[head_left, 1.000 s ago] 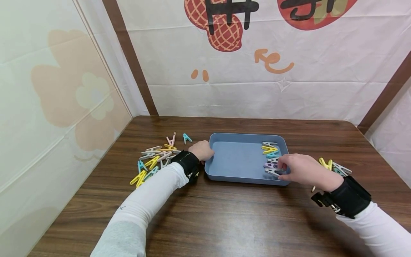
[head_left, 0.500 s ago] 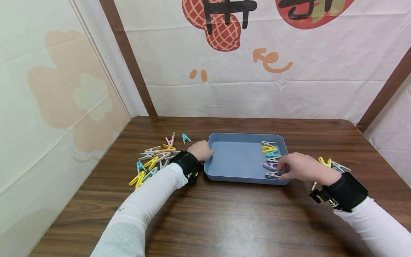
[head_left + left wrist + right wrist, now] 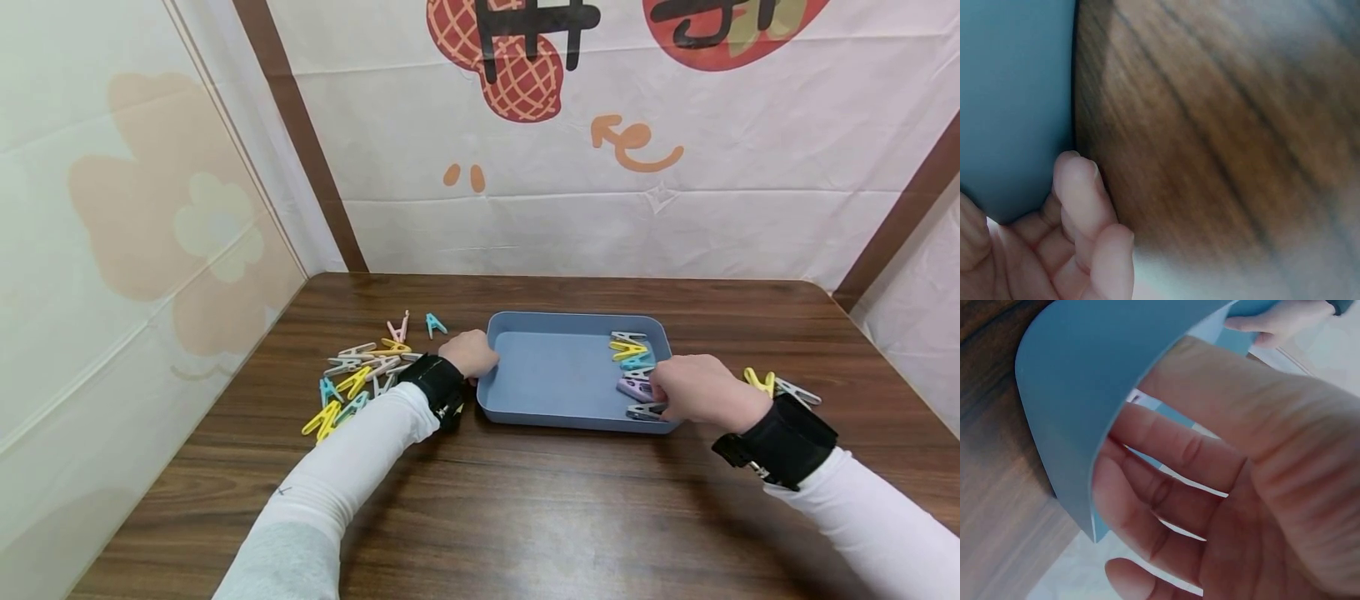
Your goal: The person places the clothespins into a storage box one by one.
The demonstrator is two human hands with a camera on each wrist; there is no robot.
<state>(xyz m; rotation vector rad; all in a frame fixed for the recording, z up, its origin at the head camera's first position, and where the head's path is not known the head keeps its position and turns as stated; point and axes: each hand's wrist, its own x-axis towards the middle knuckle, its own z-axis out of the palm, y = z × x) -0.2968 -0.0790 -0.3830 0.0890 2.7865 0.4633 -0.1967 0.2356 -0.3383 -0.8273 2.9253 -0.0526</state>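
My left hand (image 3: pixel 470 353) grips the left rim of a blue tray (image 3: pixel 551 371). In the left wrist view its curled fingers (image 3: pixel 1088 200) lie against the tray's outer wall. My right hand (image 3: pixel 703 388) reaches over the right rim, fingers dipping inside, the fingertips hidden behind the wall (image 3: pixel 1079 387) in the right wrist view. A purple clothespin (image 3: pixel 633 389) lies aslant right at those fingers, with a grey clothespin (image 3: pixel 643 412) just below it. I cannot tell whether the hand pinches either one. Above them a yellow clothespin (image 3: pixel 627 350) and several others form a column.
Left of the tray, a loose pile of clothespins (image 3: pixel 363 375) in several colours lies on the brown wooden table (image 3: pixel 517 500). One light blue clothespin (image 3: pixel 435 324) sits apart from it. More, including a yellow clothespin (image 3: pixel 760 381), lie beyond my right wrist.
My right hand and forearm have shifted slightly left. The purple clothespin has turned more aslant, and the lowest grey one has moved a little right. My left hand stays on the rim.
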